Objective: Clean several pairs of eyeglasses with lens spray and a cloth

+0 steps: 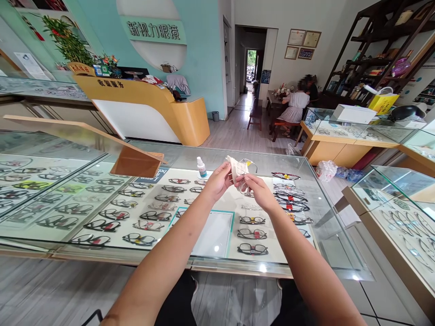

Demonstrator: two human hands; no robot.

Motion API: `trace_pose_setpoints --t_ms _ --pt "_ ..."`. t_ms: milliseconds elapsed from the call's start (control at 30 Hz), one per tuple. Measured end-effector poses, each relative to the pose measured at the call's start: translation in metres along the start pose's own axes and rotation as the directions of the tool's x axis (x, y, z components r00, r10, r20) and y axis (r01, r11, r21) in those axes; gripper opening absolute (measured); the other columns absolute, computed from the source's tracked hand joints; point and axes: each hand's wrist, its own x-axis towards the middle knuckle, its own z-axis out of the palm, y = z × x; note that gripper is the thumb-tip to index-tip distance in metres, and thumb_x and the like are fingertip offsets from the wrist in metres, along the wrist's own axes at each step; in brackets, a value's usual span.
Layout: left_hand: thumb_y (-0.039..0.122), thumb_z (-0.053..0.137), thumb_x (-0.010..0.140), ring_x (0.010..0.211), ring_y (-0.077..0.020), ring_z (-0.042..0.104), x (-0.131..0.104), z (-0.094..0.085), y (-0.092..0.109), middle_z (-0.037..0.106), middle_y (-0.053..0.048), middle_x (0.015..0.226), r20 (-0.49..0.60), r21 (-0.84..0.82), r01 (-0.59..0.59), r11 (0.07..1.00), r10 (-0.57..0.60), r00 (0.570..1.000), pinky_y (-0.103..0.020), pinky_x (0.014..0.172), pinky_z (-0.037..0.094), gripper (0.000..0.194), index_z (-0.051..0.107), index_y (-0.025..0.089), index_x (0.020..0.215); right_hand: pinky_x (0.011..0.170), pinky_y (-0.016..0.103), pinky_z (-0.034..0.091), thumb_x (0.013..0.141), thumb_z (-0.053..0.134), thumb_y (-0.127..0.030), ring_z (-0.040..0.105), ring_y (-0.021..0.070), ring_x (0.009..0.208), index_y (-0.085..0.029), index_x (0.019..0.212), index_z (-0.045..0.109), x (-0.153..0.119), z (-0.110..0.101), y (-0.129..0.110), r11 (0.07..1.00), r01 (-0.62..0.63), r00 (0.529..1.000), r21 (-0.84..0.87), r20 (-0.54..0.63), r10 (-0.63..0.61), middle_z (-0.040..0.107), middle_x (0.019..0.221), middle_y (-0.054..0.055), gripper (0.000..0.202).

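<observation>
Above the glass display counter (217, 265), my left hand (219, 182) is closed around a pale cloth (239, 167). My right hand (258, 190) pinches a pair of thin-framed glasses (250, 164), which are right against the cloth. The fingers partly hide the lenses. A small white spray bottle (201, 167) with a teal label stands on the counter just left of my hands. Beneath the glass top lie rows of spectacles (252, 220) and a white sheet with a teal border (214, 235).
A wooden-framed mirror (136, 163) stands on the counter at left. Beyond are a yellow reception desk (190, 120) and another glass case (356, 131) bearing a white box (354, 113). Two people sit at a table in back. One more case (394, 213) stands at right.
</observation>
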Motion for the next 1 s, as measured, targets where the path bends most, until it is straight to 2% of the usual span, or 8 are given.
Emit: trace_pose_setpoints --t_ms 167,267,367,500,800,1000 --pt "0.056 0.082 0.09 0.07 -0.0196 0.07 -0.0002 0.0005 0.0025 0.075 -0.007 0.085 -0.036 -0.06 0.047 0.997 -0.049 0.998 -0.032 0.066 0.056 0.044 0.065 0.017 0.101 0.075 0.033 0.04 0.099 0.057 -0.057 0.057 0.0192 0.081 -0.021 0.105 0.077 -0.0003 0.0 0.002 1.0 -0.008 1.0 -0.007 0.005 0.008 0.076 0.094 0.005 0.041" --pt "0.049 0.084 0.089 0.073 -0.0194 0.071 0.0001 0.0 0.0037 0.076 -0.008 0.086 -0.067 -0.041 0.053 0.998 -0.056 0.996 -0.032 0.068 0.058 0.039 0.067 0.015 0.101 0.075 0.033 0.04 0.1 0.056 -0.055 0.057 0.0192 0.082 -0.021 0.106 0.077 -0.0005 -0.0002 0.0031 1.0 -0.015 1.0 -0.003 0.004 0.015 0.075 0.094 0.006 0.04" --pt "0.041 0.09 0.083 0.072 -0.0173 0.071 0.0 -0.001 0.0029 0.076 -0.006 0.088 -0.067 -0.013 0.055 0.998 -0.056 0.996 -0.029 0.067 0.057 0.038 0.068 0.016 0.101 0.075 0.033 0.04 0.1 0.057 -0.054 0.057 0.0193 0.082 -0.02 0.105 0.077 -0.0004 0.0002 0.003 1.0 -0.01 1.0 -0.01 0.015 0.01 0.074 0.092 0.006 0.04" --pt "0.039 0.098 0.072 0.069 -0.0154 0.071 -0.0006 -0.0012 0.0011 0.074 -0.002 0.085 -0.064 -0.012 0.07 0.997 -0.071 0.995 -0.027 0.065 0.056 0.05 0.063 0.019 0.101 0.074 0.033 0.04 0.099 0.058 -0.056 0.056 0.0188 0.08 -0.02 0.102 0.077 -0.0001 0.0014 0.0018 1.0 -0.002 0.999 -0.024 0.035 0.003 0.074 0.093 0.006 0.041" --pt "0.062 0.091 0.077 0.065 -0.0144 0.066 0.0015 -0.0018 -0.0019 0.071 -0.001 0.079 -0.107 0.05 0.051 0.997 -0.046 0.993 -0.026 0.06 0.053 0.058 0.059 0.019 0.1 0.074 0.032 0.04 0.1 0.057 -0.055 0.056 0.019 0.08 -0.019 0.101 0.076 -0.0007 0.0026 0.0025 1.0 0.007 0.999 -0.013 0.044 -0.007 0.069 0.085 0.004 0.04" --pt "0.063 0.096 0.067 0.059 -0.0104 0.061 -0.0011 0.0034 -0.0015 0.069 0.003 0.076 -0.136 0.216 -0.039 0.976 0.07 0.988 -0.025 0.061 0.052 0.065 0.057 0.021 0.098 0.074 0.033 0.041 0.099 0.058 -0.059 0.057 0.0192 0.08 -0.02 0.1 0.075 -0.0008 0.0038 0.0013 1.0 0.016 0.999 -0.009 0.052 -0.016 0.072 0.09 0.006 0.043"
